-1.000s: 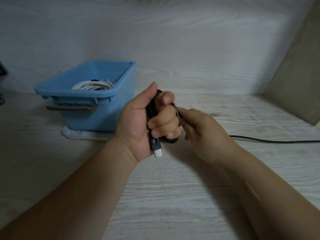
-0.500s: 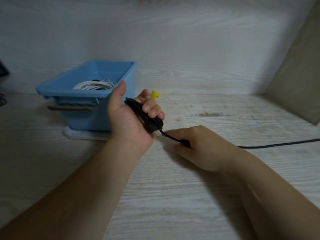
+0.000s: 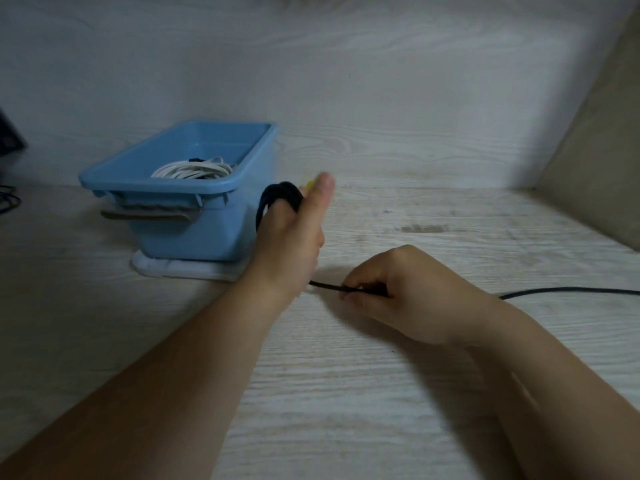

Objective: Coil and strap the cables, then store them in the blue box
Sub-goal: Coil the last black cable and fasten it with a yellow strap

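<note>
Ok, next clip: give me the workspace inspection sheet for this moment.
Surface: pale wood-grain table, dim light.
Job's things: blue box on a white mat, holding a coiled white cable.
Clutter: small yellow item behind the left thumb, blurred.
Hands: left hand holds black cable loops; right hand pinches the loose run.
Cables: black cable trails off right.
Surroundings: wood-grain back wall; dark items at the far left.

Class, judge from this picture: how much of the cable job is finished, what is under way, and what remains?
Done: a coiled white cable lies in the blue box. Under way: the left hand holds loops of the black cable while the right hand pinches its loose run. Left: the tail trailing right across the table needs coiling, then strapping and boxing.
</note>
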